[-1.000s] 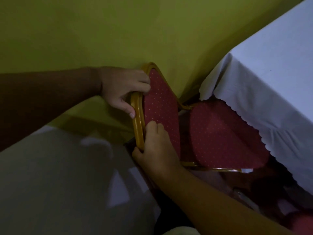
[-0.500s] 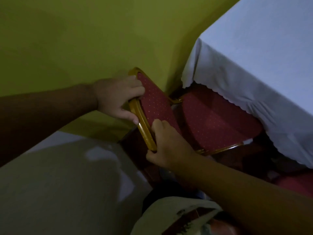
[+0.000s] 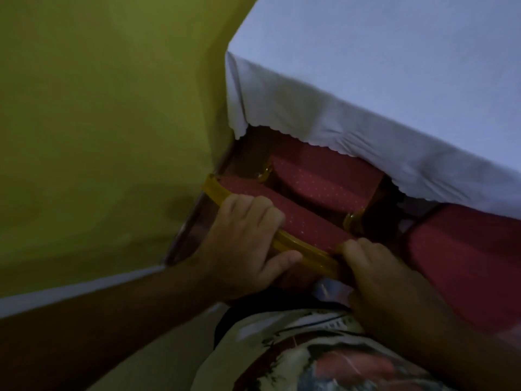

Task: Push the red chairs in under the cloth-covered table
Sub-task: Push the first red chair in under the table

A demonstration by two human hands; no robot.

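Observation:
A red dotted chair (image 3: 318, 182) with a gold frame stands at the corner of the table, its seat partly beneath the scalloped hem of the white tablecloth (image 3: 380, 80). My left hand (image 3: 242, 246) grips the top rail of the backrest near its left end. My right hand (image 3: 375, 275) holds the same rail at its right end. A second red chair (image 3: 465, 258) shows at the right, its seat also partly covered by the cloth.
A yellow-green wall (image 3: 107, 122) runs close along the left of the chair, meeting pale floor (image 3: 70, 289) at a white skirting. My printed shirt (image 3: 310, 354) fills the bottom of the view. The scene is dim.
The chair has slid further in under the tablecloth, so less of its seat shows. Both hands stayed on the backrest and moved with it; the view shifted forward over the chair.

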